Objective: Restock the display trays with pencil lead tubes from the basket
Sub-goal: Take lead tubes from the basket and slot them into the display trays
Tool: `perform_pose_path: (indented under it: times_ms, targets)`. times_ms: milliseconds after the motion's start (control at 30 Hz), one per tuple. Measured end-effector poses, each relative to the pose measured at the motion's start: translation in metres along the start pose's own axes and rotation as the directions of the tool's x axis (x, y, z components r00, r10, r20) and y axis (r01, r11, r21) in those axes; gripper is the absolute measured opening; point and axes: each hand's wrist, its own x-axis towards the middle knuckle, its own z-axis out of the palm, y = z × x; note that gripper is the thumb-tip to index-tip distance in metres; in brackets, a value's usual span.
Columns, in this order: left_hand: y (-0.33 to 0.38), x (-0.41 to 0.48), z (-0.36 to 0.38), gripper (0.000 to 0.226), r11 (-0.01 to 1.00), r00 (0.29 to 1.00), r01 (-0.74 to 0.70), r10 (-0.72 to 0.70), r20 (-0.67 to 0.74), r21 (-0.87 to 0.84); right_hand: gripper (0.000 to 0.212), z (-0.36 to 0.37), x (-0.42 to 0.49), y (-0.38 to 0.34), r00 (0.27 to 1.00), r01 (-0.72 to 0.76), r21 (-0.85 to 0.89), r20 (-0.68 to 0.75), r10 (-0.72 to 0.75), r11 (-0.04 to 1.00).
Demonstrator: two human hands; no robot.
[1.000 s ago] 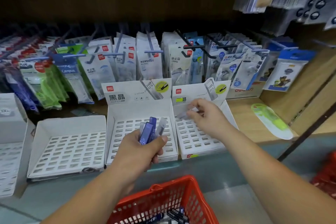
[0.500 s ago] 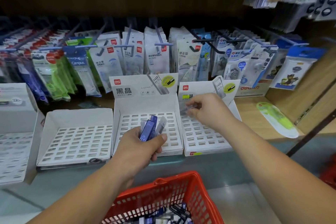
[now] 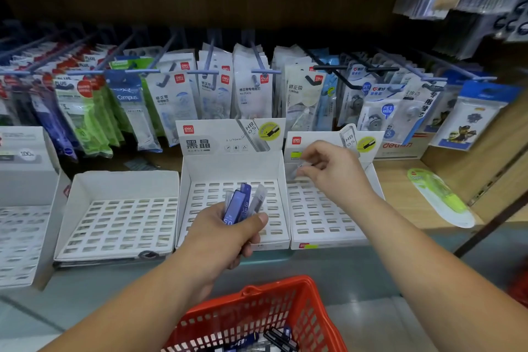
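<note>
**At the shelf front edge: right hand at the rear of the right tray**

1. Layout. White slotted trays stand side by side along the front edge of the shelf [image 3: 400,177]: the left tray [image 3: 120,223], the middle tray [image 3: 228,168] and the right tray [image 3: 320,217].
2. Left hand [image 3: 225,237]. It grips a bundle of lead tubes [image 3: 241,204], blue and clear, which stand upright out of the fist. The hand is over the front half of the middle tray.
3. Right hand [image 3: 334,174]. It is over the rear rows of the right tray, in front of that tray's header card. Thumb and fingertips pinch a clear tube [image 3: 300,165]. The tube is blurred, and whether its end sits in a slot cannot be told.
4. Supply. The red basket [image 3: 245,320] is below the shelf front edge, between the forearms. More tubes [image 3: 278,336], dark and blue, lie in it.
5. Change.
   - One second ago the right hand was lower, with the clear tube down at the rear row. Both now sit slightly higher against the header card.
   - No clear shift shows against half a second ago.
   - The left hand's grip and place match both earlier frames.
   - More of the basket is in view.
6. Other items. A green pack [image 3: 440,197] lies near the shelf's right end. Hanging packs [image 3: 251,88] fill the hooks behind the trays.
</note>
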Motion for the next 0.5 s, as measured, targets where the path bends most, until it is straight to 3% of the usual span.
perform_pose_path:
  times_ms: [200, 500]
  targets:
    - [0.0044, -0.0007, 0.0019, 0.023, 0.991, 0.996, 0.087, -0.083, 0.044, -0.1, 0.022, 0.0081, -0.001, 0.0072, 0.999, -0.022, 0.067, 0.032, 0.02, 0.998]
    - [0.0012, 0.0016, -0.001, 0.023, 0.988, 0.997, 0.072, -0.068, 0.028, -0.136, 0.026, 0.0109, -0.0002, 0.0081, 0.998, 0.058, 0.023, -0.032, -0.057, 0.998]
